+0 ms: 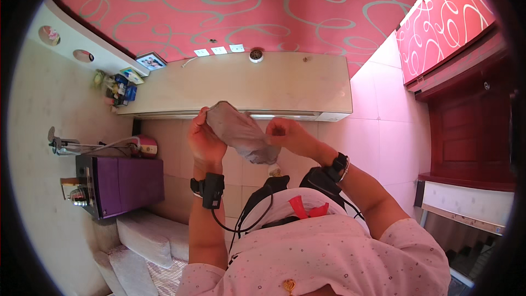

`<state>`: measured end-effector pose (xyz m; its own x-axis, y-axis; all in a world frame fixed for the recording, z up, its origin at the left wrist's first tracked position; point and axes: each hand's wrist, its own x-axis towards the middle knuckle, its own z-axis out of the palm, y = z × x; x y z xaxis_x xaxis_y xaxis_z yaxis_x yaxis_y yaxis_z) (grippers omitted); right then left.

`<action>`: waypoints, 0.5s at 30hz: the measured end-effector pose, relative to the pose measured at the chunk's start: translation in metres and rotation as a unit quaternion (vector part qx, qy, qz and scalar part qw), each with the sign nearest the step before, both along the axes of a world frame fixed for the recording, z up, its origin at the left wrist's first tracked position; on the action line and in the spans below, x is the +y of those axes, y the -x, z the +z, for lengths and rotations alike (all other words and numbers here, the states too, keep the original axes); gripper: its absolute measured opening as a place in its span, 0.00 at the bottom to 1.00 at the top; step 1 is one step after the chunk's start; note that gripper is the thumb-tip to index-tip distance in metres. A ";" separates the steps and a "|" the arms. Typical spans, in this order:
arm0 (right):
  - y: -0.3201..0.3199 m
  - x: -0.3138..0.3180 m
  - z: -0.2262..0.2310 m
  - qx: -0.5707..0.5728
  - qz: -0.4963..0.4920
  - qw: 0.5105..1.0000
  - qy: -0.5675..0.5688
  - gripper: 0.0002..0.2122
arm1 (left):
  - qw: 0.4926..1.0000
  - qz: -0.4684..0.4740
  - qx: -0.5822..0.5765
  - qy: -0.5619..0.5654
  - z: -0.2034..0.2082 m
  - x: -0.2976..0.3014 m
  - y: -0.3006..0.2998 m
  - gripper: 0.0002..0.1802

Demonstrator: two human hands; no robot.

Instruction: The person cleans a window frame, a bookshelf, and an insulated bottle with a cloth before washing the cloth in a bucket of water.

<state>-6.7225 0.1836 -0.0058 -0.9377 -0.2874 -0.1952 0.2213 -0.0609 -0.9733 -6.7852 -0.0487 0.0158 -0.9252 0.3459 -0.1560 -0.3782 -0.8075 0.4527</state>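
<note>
A greyish, limp piece of cloth or a soft bag (241,131) hangs in the air between my hands, in front of the long cabinet; I cannot tell which it is. My left hand (206,141) grips its upper left edge, with the thumb and fingers closed at that side. At the other side, my right hand (293,138) has its fingers curled in a pinch against the right edge. The lower end droops toward the floor above my foot. Both wrists wear black straps, and the left one carries a black box (213,191) with a cable.
A long pale cabinet (285,79) runs along the red patterned wall, with a small round container (256,55) and picture frames (150,61) on it. To the left stand a purple-covered unit (131,181) and a grey sofa (143,241). A dark red door (466,126) is at right.
</note>
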 end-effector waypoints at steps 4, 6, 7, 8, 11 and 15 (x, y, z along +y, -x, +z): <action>0.003 0.011 -0.014 -0.005 0.006 0.999 -0.039 0.06 | 0.999 -0.016 0.009 -0.027 0.001 -0.016 0.017 0.12; 0.004 0.021 -0.026 -0.016 0.001 0.997 -0.072 0.07 | 0.998 -0.009 -0.018 0.053 0.013 -0.017 0.022 0.08; 0.004 0.025 -0.031 0.024 0.011 0.993 -0.118 0.09 | 0.998 -0.017 -0.019 0.051 0.014 -0.018 0.026 0.08; 0.004 0.028 -0.035 0.063 0.023 0.984 -0.163 0.10 | 0.995 -0.061 -0.019 0.072 0.015 -0.020 0.032 0.08; 0.023 -0.005 0.003 0.193 -0.088 0.968 -0.136 0.12 | 0.980 -0.172 0.021 0.102 0.018 -0.015 0.032 0.08; 0.049 -0.020 -0.007 0.385 -0.080 0.890 -0.230 0.13 | 0.959 -0.208 0.101 0.166 0.047 0.004 0.026 0.07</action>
<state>-6.7712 0.1633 -0.0132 -0.8663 -0.1938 0.4604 -0.4978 0.4119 -0.7632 -6.8112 -0.0450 0.0633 -0.7411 0.6538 -0.1526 -0.5130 -0.4048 0.7569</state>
